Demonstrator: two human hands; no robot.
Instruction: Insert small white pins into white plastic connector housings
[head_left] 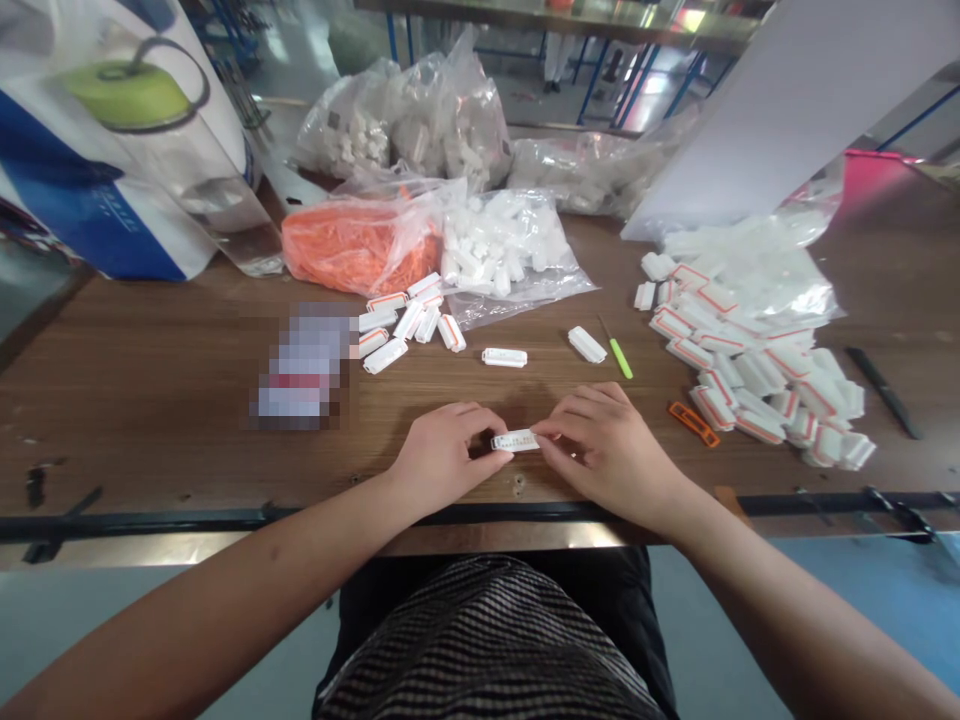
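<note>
Forearms (pixel 225 585) slant inward over the near edge of the table (pixel 165 360), one from each side, and the hands meet near the middle of that edge. The left hand (pixel 444 455) is turned palm inward, its fingers curled and its thumb and forefinger pinched narrow on the left end of a small white piece (pixel 516 440). The right hand (pixel 600 440) arches over from the other side, knuckles raised, its fingertips closed on the piece's right end. The piece lies level between the two hands, its length roughly along the near edge, with small reddish marks on its upper face.

Just beyond the hands, toward the far edge, lie a single white casing (pixel 504 357) and, to its right, a tilted casing (pixel 586 345) near a green-handled tool (pixel 620 357). An orange frame (pixel 694 424) rests between the right hand and a heap of white casings (pixel 757 385) toward the table's right edge. A smaller cluster of casings (pixel 409 320) lies beyond the left hand, just before an orange-filled bag (pixel 364 240) and a bag of white parts (pixel 499 240).
</note>
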